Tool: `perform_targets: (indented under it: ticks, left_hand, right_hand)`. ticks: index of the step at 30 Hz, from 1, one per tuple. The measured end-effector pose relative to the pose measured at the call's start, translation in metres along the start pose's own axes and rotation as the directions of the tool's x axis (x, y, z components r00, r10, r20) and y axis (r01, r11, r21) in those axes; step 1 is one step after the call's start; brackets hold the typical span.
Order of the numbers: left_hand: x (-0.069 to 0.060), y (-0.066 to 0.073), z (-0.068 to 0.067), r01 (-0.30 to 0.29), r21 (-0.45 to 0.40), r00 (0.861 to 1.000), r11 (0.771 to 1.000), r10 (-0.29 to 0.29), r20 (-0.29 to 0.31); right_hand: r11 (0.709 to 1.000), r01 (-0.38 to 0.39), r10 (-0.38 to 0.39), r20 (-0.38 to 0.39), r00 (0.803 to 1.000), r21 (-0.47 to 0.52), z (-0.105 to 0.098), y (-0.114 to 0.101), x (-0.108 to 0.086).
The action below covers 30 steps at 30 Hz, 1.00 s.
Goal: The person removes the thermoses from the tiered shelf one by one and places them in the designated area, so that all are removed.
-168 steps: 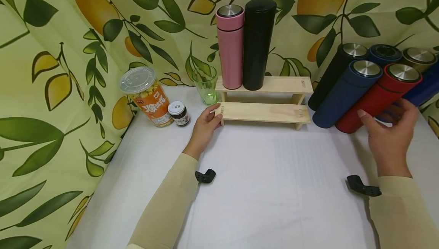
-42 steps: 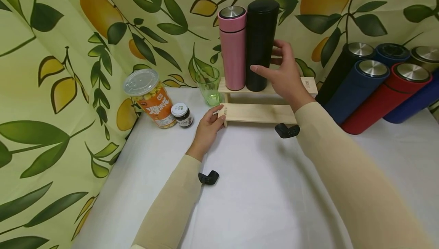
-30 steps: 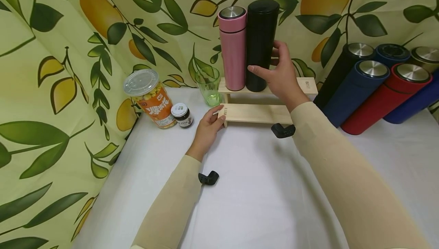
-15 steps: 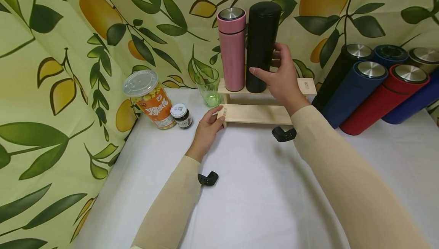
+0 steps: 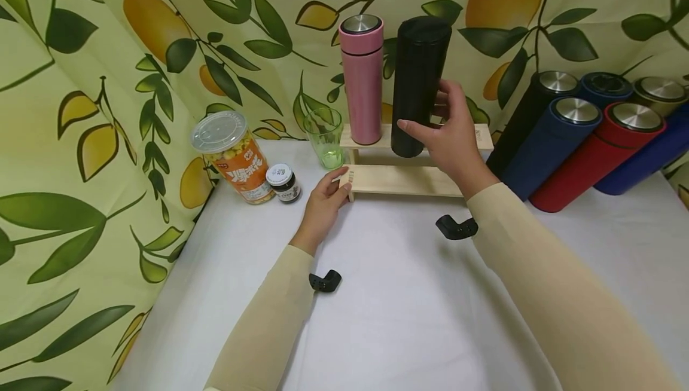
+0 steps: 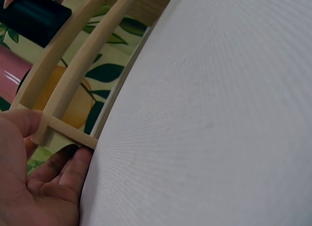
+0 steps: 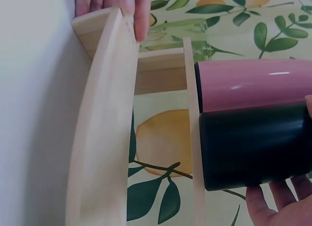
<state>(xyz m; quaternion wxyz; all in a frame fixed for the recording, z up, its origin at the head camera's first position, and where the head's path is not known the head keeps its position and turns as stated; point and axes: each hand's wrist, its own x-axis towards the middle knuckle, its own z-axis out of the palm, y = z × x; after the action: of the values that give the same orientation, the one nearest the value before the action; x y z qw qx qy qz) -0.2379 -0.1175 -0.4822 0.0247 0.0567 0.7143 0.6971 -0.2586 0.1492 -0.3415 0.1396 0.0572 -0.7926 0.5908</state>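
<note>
The tall, matte black cylindrical flask (image 5: 417, 80) is at the upper tier of the pale wooden two-tier stand (image 5: 398, 180), its base seeming just clear of that tier and overlapping its front edge in the head view. The right hand (image 5: 454, 140) grips the lower half of the flask, thumb across the near side and fingers curled round the right side. The left hand (image 5: 323, 199) pinches the left end of the stand's lower tier, thumb on top and fingers beneath.

The step in hand looks like shifting the flask at the upper tier; whether onto it or off it cannot be told from here. To do it well, the flask should be brought closer to upright and moved smoothly, with a gap between it and the glossy pink cylindrical flask (image 5: 362, 86) standing on the stand's upper tier, since a nudge could topple that one. The left hand's hold should help stop the light-looking stand from sliding or tipping on the white-covered tabletop (image 5: 377, 295).

The black flask is straight-sided and plain, dark from lid to base, with a soft sheen along its body. It leans slightly, its top further right than its base.
</note>
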Motion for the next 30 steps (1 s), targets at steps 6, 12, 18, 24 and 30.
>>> perform_targets:
  ticks: [6, 12, 18, 24, 30]
  left_hand:
    - [-0.001, -0.001, -0.001, -0.006, 0.006, 1.000, 1.000, 0.006, -0.005]
    - [-0.001, 0.000, -0.001, -0.015, 0.010, 1.000, 1.000, 0.015, 0.001]
    - [-0.001, 0.000, 0.000, -0.010, 0.001, 1.000, 1.000, 0.010, 0.001]
    - [-0.001, 0.001, 0.000, -0.009, 0.001, 1.000, 1.000, 0.009, 0.004]
    - [0.000, -0.001, -0.001, -0.007, -0.002, 1.000, 1.000, 0.007, 0.006]
  right_hand:
    - [0.996, 0.059, -0.058, -0.004, 0.998, 0.061, -0.003, 0.002, -0.014]
    - [0.990, 0.098, -0.096, -0.017, 0.995, 0.099, -0.007, 0.004, -0.030]
    - [0.983, 0.163, -0.160, -0.043, 0.986, 0.083, -0.012, 0.010, -0.044]
    - [0.986, 0.155, -0.152, -0.048, 0.987, 0.063, -0.018, 0.016, -0.058]
    - [0.989, 0.141, -0.139, -0.048, 0.989, 0.036, -0.025, 0.024, -0.073]
